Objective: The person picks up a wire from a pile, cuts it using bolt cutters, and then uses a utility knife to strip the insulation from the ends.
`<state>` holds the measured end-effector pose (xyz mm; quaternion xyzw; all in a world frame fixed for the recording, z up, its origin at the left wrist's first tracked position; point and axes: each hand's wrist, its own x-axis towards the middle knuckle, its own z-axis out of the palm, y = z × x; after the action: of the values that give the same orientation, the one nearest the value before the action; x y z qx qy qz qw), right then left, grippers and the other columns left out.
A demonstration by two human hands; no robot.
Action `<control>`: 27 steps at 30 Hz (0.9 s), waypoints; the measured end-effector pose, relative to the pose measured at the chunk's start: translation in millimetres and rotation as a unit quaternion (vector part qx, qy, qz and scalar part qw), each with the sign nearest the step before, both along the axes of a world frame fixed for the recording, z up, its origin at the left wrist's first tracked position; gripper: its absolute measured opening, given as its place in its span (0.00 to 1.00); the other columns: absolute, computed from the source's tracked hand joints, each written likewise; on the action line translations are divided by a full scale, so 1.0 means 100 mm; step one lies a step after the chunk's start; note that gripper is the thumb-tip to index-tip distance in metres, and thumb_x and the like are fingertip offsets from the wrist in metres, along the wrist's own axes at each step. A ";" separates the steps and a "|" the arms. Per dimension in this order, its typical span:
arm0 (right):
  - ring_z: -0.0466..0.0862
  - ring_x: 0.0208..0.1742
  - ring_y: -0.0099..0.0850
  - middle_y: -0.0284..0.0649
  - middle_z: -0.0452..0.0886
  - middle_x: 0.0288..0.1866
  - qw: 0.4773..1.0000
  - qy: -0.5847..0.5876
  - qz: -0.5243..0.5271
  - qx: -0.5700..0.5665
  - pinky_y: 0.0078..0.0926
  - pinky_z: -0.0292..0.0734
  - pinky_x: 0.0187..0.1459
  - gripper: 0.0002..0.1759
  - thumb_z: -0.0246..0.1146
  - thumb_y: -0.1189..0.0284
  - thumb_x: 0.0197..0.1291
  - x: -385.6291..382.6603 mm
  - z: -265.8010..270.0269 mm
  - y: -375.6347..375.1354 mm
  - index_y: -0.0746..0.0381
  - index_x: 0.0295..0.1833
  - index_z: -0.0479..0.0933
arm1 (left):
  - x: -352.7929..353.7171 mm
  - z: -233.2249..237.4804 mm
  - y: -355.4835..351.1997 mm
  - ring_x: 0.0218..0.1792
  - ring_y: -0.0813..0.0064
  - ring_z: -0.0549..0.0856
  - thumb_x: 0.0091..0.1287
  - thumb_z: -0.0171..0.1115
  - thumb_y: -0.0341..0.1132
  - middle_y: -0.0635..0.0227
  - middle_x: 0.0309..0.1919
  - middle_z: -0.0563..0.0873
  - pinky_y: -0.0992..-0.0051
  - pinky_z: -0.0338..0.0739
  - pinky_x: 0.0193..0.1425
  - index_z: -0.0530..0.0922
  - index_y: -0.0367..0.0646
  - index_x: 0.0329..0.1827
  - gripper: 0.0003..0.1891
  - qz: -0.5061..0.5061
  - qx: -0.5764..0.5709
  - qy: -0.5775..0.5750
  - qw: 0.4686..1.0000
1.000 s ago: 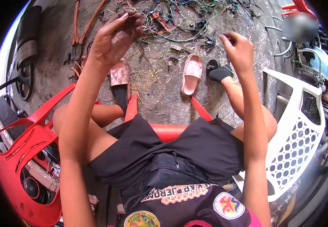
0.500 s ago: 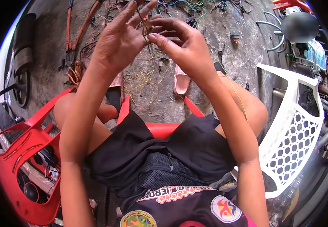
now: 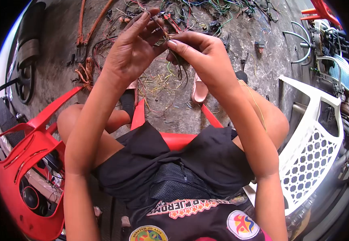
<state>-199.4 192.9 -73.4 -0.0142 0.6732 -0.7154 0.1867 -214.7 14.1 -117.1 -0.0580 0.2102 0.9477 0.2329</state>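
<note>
My left hand point(image 3: 132, 50) is raised in front of me with the palm turned up and fingers curled, its thumb pressed near the fingertips on a thin wire. Close against it, my right hand point(image 3: 200, 50) pinches the same bundle of thin wires point(image 3: 166, 35) between thumb and forefinger. A dark loose end point(image 3: 180, 69) hangs down below the right fingertips. Part of the wire is hidden behind the fingers. A single yellow strand point(image 3: 257, 105) lies across my right leg.
Tangled coloured wires point(image 3: 198, 14) cover the floor ahead, with yellow scraps point(image 3: 156, 88) nearer my feet. Orange-handled cutters point(image 3: 87, 26) lie at the upper left beside a coil of copper-coloured wire point(image 3: 85, 74). A red chair point(image 3: 29, 160) stands left, a white chair point(image 3: 309, 150) right.
Both hands have shifted slightly to the right and lower. The right fingers have closed into a pinch on the wires, and a dark end now dangles beneath them.
</note>
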 end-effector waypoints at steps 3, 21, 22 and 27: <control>0.81 0.31 0.19 0.36 0.84 0.28 1.000 -0.025 0.007 0.000 0.18 0.76 0.34 0.10 0.64 0.73 0.59 0.00 0.00 -0.05 0.70 0.40 0.82 | 0.03 0.00 -0.09 0.48 0.76 0.80 0.71 0.56 0.40 0.71 0.43 0.82 0.64 0.73 0.56 0.73 0.48 0.59 0.16 0.000 -0.029 0.011 1.000; 0.78 0.26 0.18 0.36 0.81 0.27 0.868 0.368 -0.011 0.335 0.19 0.72 0.28 0.05 0.67 0.77 0.52 0.05 0.01 0.00 0.67 0.32 0.78 | 0.10 0.04 -0.02 0.49 0.75 0.81 0.71 0.55 0.39 0.68 0.44 0.83 0.66 0.73 0.59 0.73 0.41 0.59 0.17 -0.028 -0.086 0.012 0.996; 0.80 0.27 0.30 0.41 0.81 0.27 0.901 0.310 -0.032 0.301 0.26 0.73 0.30 0.06 0.66 0.76 0.51 0.06 0.01 -0.01 0.67 0.31 0.78 | 0.11 0.04 0.03 0.50 0.73 0.81 0.71 0.56 0.38 0.66 0.45 0.83 0.66 0.74 0.59 0.73 0.40 0.59 0.17 -0.049 -0.108 0.004 0.993; 0.82 0.27 0.42 0.48 0.80 0.25 0.937 0.206 -0.057 0.276 0.34 0.75 0.30 0.08 0.66 0.73 0.51 0.11 -0.10 0.09 0.67 0.31 0.77 | 0.21 0.07 0.18 0.49 0.72 0.83 0.68 0.59 0.35 0.63 0.50 0.82 0.70 0.80 0.54 0.72 0.39 0.58 0.17 -0.115 -0.266 0.031 0.957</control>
<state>-188.8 201.7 -83.2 -0.0709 0.8674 -0.4924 -0.0003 -193.4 31.6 -110.1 -0.0639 0.4672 0.8255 0.3101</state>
